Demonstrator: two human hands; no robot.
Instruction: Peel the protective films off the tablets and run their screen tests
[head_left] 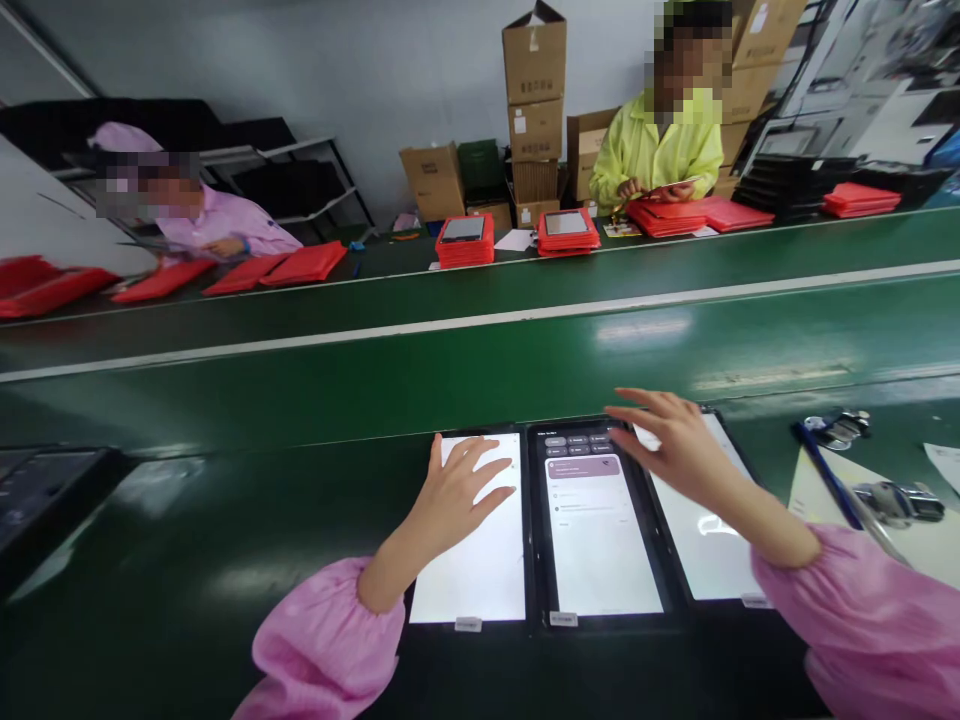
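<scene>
Green conveyor belt [480,370] beyond three tablets [596,540].

My left hand [454,490] hides the upper part of the left tablet [480,570]. My right hand [675,450] covers the top right corner of the centre tablet [600,530] and part of the right tablet [705,550]. The centre screen's small text is unreadable, as are the white labels [563,619] on the lower tablet edges. The bottom edge cuts off my left sleeve [322,640]; the bottom and right edges cut off my right sleeve [862,620].
</scene>
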